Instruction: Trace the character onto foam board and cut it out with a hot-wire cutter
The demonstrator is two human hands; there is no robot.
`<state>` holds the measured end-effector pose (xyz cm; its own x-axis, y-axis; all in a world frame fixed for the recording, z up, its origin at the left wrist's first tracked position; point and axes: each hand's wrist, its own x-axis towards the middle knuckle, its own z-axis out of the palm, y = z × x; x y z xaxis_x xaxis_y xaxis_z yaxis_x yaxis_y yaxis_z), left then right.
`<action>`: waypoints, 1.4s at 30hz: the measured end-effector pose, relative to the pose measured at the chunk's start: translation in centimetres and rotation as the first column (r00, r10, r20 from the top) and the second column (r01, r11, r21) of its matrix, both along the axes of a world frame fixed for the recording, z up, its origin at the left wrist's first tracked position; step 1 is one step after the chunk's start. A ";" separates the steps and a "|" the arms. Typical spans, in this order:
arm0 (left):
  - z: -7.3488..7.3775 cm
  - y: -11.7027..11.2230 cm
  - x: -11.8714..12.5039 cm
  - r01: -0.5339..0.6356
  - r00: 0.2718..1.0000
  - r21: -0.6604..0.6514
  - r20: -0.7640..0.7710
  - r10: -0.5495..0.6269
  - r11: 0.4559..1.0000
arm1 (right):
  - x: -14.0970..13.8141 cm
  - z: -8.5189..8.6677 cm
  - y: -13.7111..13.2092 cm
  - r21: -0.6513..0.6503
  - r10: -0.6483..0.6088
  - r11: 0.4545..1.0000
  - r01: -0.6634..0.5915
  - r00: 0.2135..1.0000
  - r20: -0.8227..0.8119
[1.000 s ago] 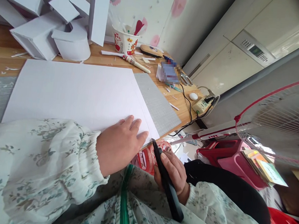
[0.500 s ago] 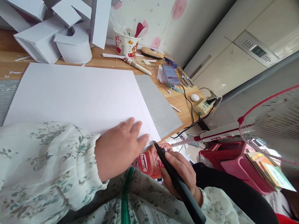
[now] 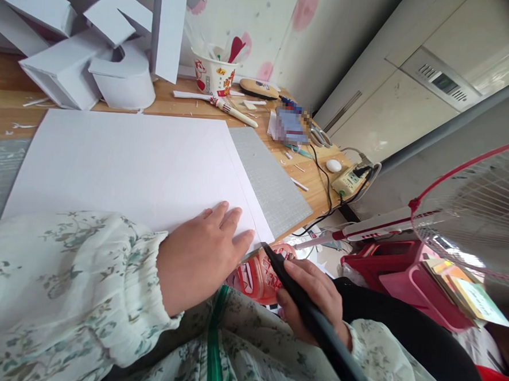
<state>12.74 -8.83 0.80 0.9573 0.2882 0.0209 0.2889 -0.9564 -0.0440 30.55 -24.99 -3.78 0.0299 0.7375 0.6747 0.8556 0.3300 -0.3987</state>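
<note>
A large white board (image 3: pixel 127 160) lies over a grey cutting mat (image 3: pixel 268 174). My left hand (image 3: pixel 207 251) presses on the board's near right part, palm down, fingers spread. A faint line runs along the board's right side, beyond those fingers. In my right hand (image 3: pixel 312 292) is a black utility knife (image 3: pixel 315 321), held with the fingers wrapped around its handle. The knife's tip meets the near edge of the board by its right corner, close to the faint line. Part of the handle is covered by my fingers.
White box-like shapes (image 3: pixel 123 85) are stacked at the back left. A paper cup (image 3: pixel 213 73) with utensils, a craft knife (image 3: pixel 233 111), scissors (image 3: pixel 321 136) and a power strip (image 3: pixel 350 182) stand or lie on the wooden table. A fan (image 3: pixel 473 209) and red stools (image 3: pixel 421 287) are at right.
The knife handle has swung slightly right and towards me along with my right hand, its tip still by the board's near corner. My left hand stays on the board.
</note>
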 end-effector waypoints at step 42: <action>0.1 -1.1 -0.5 0.070 0.876 0.168 0.460 -0.141 0.983 | -2.3 0.2 6.4 -0.125 -0.157 0.987 0.101 0.456 -0.876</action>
<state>12.27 -9.93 0.95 0.8493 0.1461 0.5073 0.2071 -0.9761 -0.0656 28.21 -18.59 -3.61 0.6848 0.7019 0.1960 0.0706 0.2038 -0.9765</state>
